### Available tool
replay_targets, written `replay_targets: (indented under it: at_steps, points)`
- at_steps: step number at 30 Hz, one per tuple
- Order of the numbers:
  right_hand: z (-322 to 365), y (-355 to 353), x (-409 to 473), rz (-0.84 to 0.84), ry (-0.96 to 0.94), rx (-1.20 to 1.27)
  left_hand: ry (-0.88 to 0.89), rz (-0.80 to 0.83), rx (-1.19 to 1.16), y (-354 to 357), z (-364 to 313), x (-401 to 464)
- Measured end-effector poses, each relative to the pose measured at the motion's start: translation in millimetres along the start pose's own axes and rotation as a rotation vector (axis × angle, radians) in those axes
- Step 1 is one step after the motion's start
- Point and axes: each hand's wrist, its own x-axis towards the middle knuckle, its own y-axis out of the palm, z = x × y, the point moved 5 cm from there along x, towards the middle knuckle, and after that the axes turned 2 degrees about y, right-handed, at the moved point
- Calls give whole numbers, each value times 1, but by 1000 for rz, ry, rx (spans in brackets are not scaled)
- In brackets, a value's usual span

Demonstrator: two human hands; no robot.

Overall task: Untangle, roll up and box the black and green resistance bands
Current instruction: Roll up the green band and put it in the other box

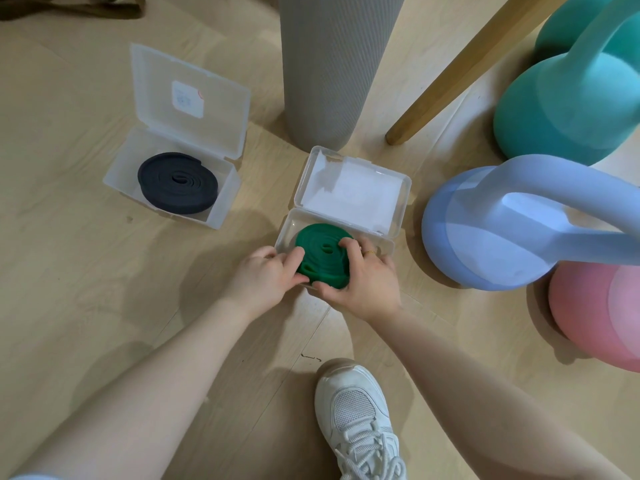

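— Over the near box (388, 249), what are your hands doing?
— My left hand (265, 280) and right hand (360, 284) pinch the coiled green band (320, 256), half inside it.
— And the black band (178, 182)?
— Coiled in the far box (221, 188), lid up, left of the grey roll (332, 64).

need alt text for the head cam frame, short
Both hands, left hand and right hand, grip a coiled green band and set it into an open clear box on a wooden floor. A coiled black band lies in a second open box to the left; kettlebells stand on the right.
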Motion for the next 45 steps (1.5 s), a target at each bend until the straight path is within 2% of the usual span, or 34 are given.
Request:
replay_targets:
  at_steps: [4, 9, 15, 18, 22, 26, 30, 33, 38, 41, 45]
  points:
    - [-2, 5, -8, 12, 21, 82, 54, 73, 13, 0, -5, 3]
    - [-7, -3, -2, 109, 60, 274, -138, 309, 5, -1, -4, 14]
    - [-6, -4, 1, 168, 13, 201, -100, 241, -38, 1, -6, 6]
    - [-2, -4, -4, 169, -44, 132, -18, 228, -1, -2, -11, 5]
    - [2, -3, -1, 205, 36, 184, -30, 210, 40, 2, -12, 11]
    - [2, -1, 4, 248, 52, 114, -66, 402, 10, 12, -5, 10]
    - [4, -5, 5, 227, -12, 55, 105, 272, 65, -1, -4, 13]
    - [2, -2, 1, 217, -125, -68, 141, 228, 101, -10, -13, 23]
    - [1, -7, 4, 22, -204, -285, 225, 164, 83, -8, -13, 26]
    - [3, -6, 3, -9, -228, -227, 212, 154, 16, -3, -2, 25]
    - [-6, -1, 2, 61, -211, 48, 183, 159, 21, -6, -5, 23]
